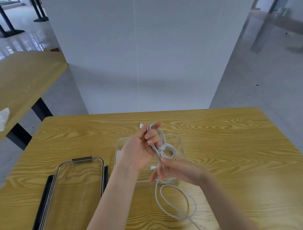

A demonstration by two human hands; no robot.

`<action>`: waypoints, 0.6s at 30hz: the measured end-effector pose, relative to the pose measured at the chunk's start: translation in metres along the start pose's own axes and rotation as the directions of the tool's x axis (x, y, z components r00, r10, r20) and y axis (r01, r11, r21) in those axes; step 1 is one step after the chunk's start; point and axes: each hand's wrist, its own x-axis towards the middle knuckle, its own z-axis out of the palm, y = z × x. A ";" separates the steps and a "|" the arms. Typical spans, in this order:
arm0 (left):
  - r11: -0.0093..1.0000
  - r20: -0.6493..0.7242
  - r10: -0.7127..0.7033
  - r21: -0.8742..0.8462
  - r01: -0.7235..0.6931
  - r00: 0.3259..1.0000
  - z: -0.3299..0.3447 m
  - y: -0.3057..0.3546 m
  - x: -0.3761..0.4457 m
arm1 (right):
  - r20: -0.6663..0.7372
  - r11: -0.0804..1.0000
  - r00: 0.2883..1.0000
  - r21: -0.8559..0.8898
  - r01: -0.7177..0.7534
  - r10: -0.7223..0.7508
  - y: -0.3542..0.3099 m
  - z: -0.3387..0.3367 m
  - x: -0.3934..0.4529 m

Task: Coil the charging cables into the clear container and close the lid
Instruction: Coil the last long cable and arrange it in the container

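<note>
Closest to the camera, at the bottom centre-right of the frame, a loose tail of the white charging cable (174,202) lies in a big open loop on the wood-grain table (240,144), running off toward the bottom edge. That slack is my main worry: if it gets pulled in fast it could kink or whip around, and the loop could snag on the table edge or on the arm above it.

Just above that, the right hand (176,169) pinches the cable between its fingertips, feeding it upward. The grip looks light, so I'd guess the strand could slip and let the wraps go slack.

Next up, centre frame, the left hand (140,148) has its fingers curled round a bundle of coils, with a connector end poking out above the fingers. The wraps look uneven and there's a tangle-ish knot just below the fingers, which might spring open once released.

Behind and under both hands sits the clear container (176,142), open. There seems to be something white already inside, but I can't tell what. A springy coil could pop over the rim and block the lid.

The lid (70,203), clear with black clips, lies flat at lower left, well apart from the container.
</note>
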 end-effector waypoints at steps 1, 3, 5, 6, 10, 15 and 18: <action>1.000 0.025 -0.003 -0.016 0.003 1.000 0.003 0.003 -0.002 | 0.003 0.999 1.000 0.047 0.014 -0.014 0.007 -0.001 0.003; 1.000 0.068 -0.011 -0.021 0.012 0.998 0.008 0.007 -0.007 | -0.009 0.992 0.999 0.122 0.034 -0.033 0.017 -0.004 0.009; 1.000 0.117 -0.028 0.009 0.027 0.993 0.009 0.010 -0.013 | -0.015 0.983 1.000 0.181 0.022 -0.020 0.024 -0.009 0.012; 0.998 0.148 -0.046 0.043 0.040 0.988 0.008 0.011 -0.016 | -0.022 0.977 1.000 0.215 -0.002 0.006 0.025 -0.012 0.013; 0.951 0.233 -0.176 0.292 0.104 0.956 0.006 0.007 -0.022 | -0.180 0.975 0.969 0.174 -0.135 0.166 0.022 -0.025 0.015; 0.770 0.024 -0.186 0.624 0.130 0.982 -0.004 -0.018 -0.016 | -0.426 0.987 0.894 -0.012 -0.158 0.138 -0.015 -0.042 0.013; 0.701 -0.123 -0.120 0.692 0.172 0.985 -0.007 -0.028 -0.006 | -0.495 0.981 0.860 -0.068 -0.183 0.126 -0.049 -0.037 0.003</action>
